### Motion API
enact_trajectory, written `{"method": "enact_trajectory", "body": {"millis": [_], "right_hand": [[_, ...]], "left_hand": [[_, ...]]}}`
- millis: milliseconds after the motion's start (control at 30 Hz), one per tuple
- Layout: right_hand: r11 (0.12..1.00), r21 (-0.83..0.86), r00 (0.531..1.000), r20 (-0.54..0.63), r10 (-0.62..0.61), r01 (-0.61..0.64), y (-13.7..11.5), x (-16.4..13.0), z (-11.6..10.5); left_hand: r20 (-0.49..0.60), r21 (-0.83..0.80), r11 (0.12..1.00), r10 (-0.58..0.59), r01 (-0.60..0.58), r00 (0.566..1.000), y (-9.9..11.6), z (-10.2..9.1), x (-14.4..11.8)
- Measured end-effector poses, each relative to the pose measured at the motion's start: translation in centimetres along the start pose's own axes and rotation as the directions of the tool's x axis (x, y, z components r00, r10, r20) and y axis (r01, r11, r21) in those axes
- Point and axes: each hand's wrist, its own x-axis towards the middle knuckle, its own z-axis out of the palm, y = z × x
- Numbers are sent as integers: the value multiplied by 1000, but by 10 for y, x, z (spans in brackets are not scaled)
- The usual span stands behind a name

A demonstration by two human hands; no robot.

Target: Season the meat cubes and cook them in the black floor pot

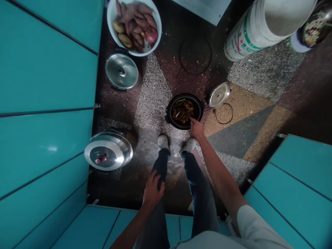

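In the head view a black electric cooking pot stands on the floor in front of my feet. Inside it is dark, saucy food with pale green and whitish pieces. My right hand reaches down to the pot's near right rim, its fingers closed; whatever they hold is too small and dim to name. Near my left knee, my left hand is held with its fingers spread and nothing in them. To the pot's right lies a round lid with a metal rim, beside a black power cord.
Along the left cabinets stand a lidded steel pot, a larger lidded pot and a white basin of sweet potatoes. A white bucket and a bowl of food are at upper right. A black ring lies on the floor.
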Motion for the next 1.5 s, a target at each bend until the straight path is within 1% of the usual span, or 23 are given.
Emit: {"method": "enact_trajectory", "body": {"millis": [100,167,233,333,433,500,567,633,700,833,900,1000,1100,1233,1300,1333,1400,1500], "right_hand": [[999,17,998,-46,-32,33,16,-22,-10],[998,-34,998,-38,-45,44,21,-40,-5],[992,-113,998,18,-53,55,17,-45,5],[976,-206,996,73,-57,71,3,-27,16],[969,-240,997,55,-51,63,3,-11,12],[970,-239,998,51,-45,56,13,-14,2],[970,-239,998,32,-45,51,22,-25,-7],[965,-257,998,-5,-59,56,24,-32,-13],[953,-292,996,-16,-88,79,15,-26,-14],[936,-331,993,40,-114,121,-6,3,-8],[943,-318,994,64,-85,101,-6,8,-5],[954,-293,996,77,-38,59,4,-4,-6],[956,-288,998,27,-51,57,8,-8,-10],[965,-255,996,-52,-76,60,-6,20,-10],[981,-190,997,-41,-58,50,-8,30,-4],[988,-149,999,-30,-42,38,-6,30,0],[998,-54,999,-26,-19,18,6,18,9],[991,126,995,-95,-27,39,35,-11,22]], "left_hand": [[-6,-8,1000,-7,7,1000,0,2,-1],[-10,-11,1000,0,0,1000,-1,2,-1],[-11,-7,1000,7,-7,1000,-1,3,-1],[-8,-1,1000,8,-8,1000,-3,3,-2],[-1,-3,1000,-1,1,1000,-3,3,-2],[1,-4,1000,-9,9,1000,-3,2,-3],[2,-9,1000,-10,10,1000,-2,2,-3],[5,-18,1000,-8,8,1000,-1,1,-3],[7,-27,1000,-6,6,1000,-1,1,-3],[2,-26,1000,-10,10,1000,-2,2,-3],[1,-21,1000,-17,17,1000,-2,2,-4],[1,-22,1000,-19,19,1000,-1,3,-4],[0,-27,999,-25,25,1000,0,3,-4],[-1,-35,999,-33,33,999,-1,2,-4],[6,-41,998,-36,37,999,-1,2,-4],[8,-44,998,-40,40,999,-1,2,-4],[9,-50,997,-51,52,999,-1,1,-3],[12,-54,997,-59,60,998,0,1,-2]]}}
